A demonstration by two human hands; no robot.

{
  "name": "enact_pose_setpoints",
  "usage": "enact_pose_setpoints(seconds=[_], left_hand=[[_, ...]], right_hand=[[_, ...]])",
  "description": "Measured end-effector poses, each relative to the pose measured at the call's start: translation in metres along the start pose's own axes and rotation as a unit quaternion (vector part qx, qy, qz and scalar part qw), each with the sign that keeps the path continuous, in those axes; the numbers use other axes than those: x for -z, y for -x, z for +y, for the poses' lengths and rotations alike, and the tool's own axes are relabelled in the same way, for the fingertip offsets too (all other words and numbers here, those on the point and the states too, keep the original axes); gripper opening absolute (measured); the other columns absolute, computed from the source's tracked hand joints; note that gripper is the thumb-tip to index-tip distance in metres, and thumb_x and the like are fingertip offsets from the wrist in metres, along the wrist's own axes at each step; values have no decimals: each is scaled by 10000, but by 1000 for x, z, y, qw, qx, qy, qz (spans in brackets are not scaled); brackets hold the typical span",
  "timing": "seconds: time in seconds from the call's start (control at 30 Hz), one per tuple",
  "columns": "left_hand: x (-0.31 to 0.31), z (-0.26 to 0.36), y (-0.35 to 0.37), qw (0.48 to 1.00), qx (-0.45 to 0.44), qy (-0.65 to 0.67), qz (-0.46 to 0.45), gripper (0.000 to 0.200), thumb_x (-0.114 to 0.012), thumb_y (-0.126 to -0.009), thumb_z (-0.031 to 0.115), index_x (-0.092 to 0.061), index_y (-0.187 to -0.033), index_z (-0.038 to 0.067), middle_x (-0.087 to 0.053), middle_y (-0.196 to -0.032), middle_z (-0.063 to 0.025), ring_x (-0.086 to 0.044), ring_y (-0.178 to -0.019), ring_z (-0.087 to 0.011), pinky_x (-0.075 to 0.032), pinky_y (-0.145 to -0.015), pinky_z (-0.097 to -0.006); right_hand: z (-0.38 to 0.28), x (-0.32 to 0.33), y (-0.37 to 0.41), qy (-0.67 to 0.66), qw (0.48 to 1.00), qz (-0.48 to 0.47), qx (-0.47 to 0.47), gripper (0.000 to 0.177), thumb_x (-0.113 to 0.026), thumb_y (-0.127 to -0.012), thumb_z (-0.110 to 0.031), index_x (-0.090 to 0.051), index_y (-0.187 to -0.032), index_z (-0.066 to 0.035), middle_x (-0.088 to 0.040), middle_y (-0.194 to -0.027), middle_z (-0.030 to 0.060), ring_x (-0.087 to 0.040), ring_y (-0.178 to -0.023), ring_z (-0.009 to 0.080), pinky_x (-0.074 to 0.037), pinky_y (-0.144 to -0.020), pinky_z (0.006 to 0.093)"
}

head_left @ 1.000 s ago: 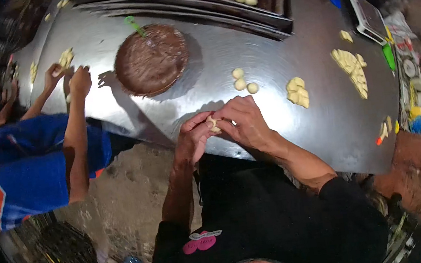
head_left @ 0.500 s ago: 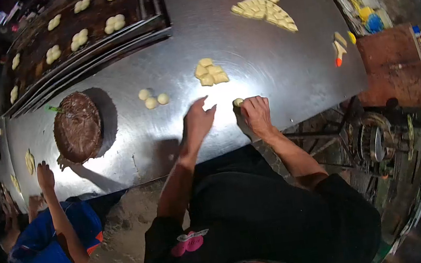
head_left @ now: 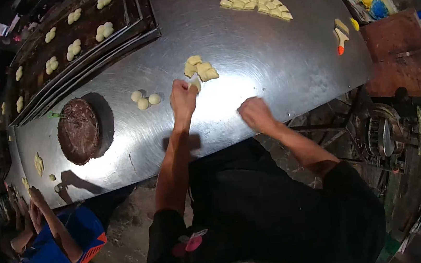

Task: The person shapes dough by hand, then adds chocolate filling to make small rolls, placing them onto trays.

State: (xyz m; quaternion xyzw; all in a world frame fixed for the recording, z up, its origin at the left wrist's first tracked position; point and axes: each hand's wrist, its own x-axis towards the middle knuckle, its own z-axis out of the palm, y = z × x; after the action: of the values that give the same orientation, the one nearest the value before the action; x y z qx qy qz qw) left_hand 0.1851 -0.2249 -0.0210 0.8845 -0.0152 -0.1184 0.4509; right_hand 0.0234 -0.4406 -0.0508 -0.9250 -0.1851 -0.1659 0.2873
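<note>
My left hand (head_left: 184, 102) pinches a pale piece of dough (head_left: 195, 83) at the near edge of a small cluster of cut dough pieces (head_left: 201, 68). Curled down on the metal table, my right hand (head_left: 257, 114) is slightly blurred. Its fingers are bent under, and whatever they cover is hidden from me. Left of my left hand rest three round dough balls (head_left: 143, 103). Farther left stands a bowl of brown filling (head_left: 80, 142), with a green-handled tool in it.
Stacked baking trays (head_left: 143, 32) with grouped dough balls take up the far left. A fan of cut dough (head_left: 258, 3) lies at the back. A scraper with a red-orange tip (head_left: 341, 42) is on the right. A co-worker in a blue shirt (head_left: 66, 244) handles dough at the left edge.
My left hand has reached forward and taken a dough piece from the cluster. The ball seen beside my right fingers no longer shows. The co-worker's hands have come together, and a small dough lump lies near them.
</note>
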Motion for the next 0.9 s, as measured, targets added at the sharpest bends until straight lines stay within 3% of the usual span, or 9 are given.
enact_pose_setpoints(seconds=[0.13, 0.3, 0.33, 0.4, 0.43, 0.47, 0.67, 0.8, 0.9], left_hand=[[33, -10, 61, 985, 25, 169, -37, 279, -651, -807, 172, -542, -985, -12, -614, -787, -108, -605, -717, -178, -503, -655, -330], [55, -77, 112, 958, 22, 255, -132, 312, -673, -837, 213, -553, -1033, 4, -604, -845, -115, -617, -728, -203, -510, -658, -340], [60, -85, 121, 990, 11, 120, -69, 332, -687, -831, 238, -568, -1044, 12, -597, -889, -132, -624, -767, -230, -513, -671, -350], [66, -89, 132, 1000, 9, -19, -8, 353, -700, -826, 263, -584, -1055, 21, -590, -933, -148, -631, -806, -256, -516, -684, -361], [70, -85, 131, 997, 14, -78, 13, 352, -697, -828, 260, -599, -1078, 32, -575, -980, -160, -625, -855, -275, -517, -708, -372], [72, -84, 131, 990, 20, -136, 35, 354, -695, -830, 257, -614, -1101, 44, -559, -1027, -171, -620, -903, -294, -518, -732, -383], [115, -81, 132, 988, 8, -44, 148, 331, -644, -849, 127, -613, -1164, 32, -500, -1238, -198, -605, -862, -225, -516, -744, -345], [139, -83, 123, 989, 36, 4, 141, 284, -620, -867, 114, -620, -1137, 24, -550, -1185, -161, -602, -887, -210, -506, -741, -323], [140, -100, 90, 989, 39, 91, 113, 271, -609, -873, 114, -624, -1127, 18, -593, -1143, -142, -604, -897, -209, -497, -776, -318]], right_hand=[[6, -17, -71, 49, 972, 143, -177, 67, -627, -800, -97, -603, -838, -46, -586, -826, 119, -532, -851, 321, -394, -762, 432], [-22, -21, -21, -99, 995, 10, -22, 72, -590, -804, -19, -623, -860, -49, -594, -842, 138, -553, -845, 334, -426, -731, 443], [-7, -14, -5, -90, 996, 11, -1, 44, -595, -804, -27, -610, -838, -50, -596, -843, 134, -547, -836, 328, -422, -728, 444], [20, 14, -26, 69, 966, -196, -151, 37, -625, -799, -64, -592, -806, -49, -608, -852, 109, -541, -858, 303, -413, -728, 437], [13, 3, -47, 62, 984, 85, -141, 55, -635, -788, -75, -594, -807, -44, -607, -843, 114, -547, -844, 312, -411, -724, 434], [8, -7, -74, 35, 977, 138, -158, 38, -618, -795, -59, -597, -821, -42, -596, -818, 132, -545, -823, 333, -409, -723, 431], [-31, -21, -19, -124, 991, 29, -50, 49, -589, -830, -22, -611, -868, -41, -613, -858, 123, -572, -880, 314, -425, -789, 422], [2, -5, -52, 39, 976, 72, -202, 53, -626, -823, -71, -603, -863, -45, -609, -887, 106, -553, -906, 300, -399, -821, 424], [-24, -37, -86, -34, 970, 114, -213, 48, -606, -838, -52, -588, -870, -21, -602, -889, 129, -552, -900, 342, -387, -918, 455]])
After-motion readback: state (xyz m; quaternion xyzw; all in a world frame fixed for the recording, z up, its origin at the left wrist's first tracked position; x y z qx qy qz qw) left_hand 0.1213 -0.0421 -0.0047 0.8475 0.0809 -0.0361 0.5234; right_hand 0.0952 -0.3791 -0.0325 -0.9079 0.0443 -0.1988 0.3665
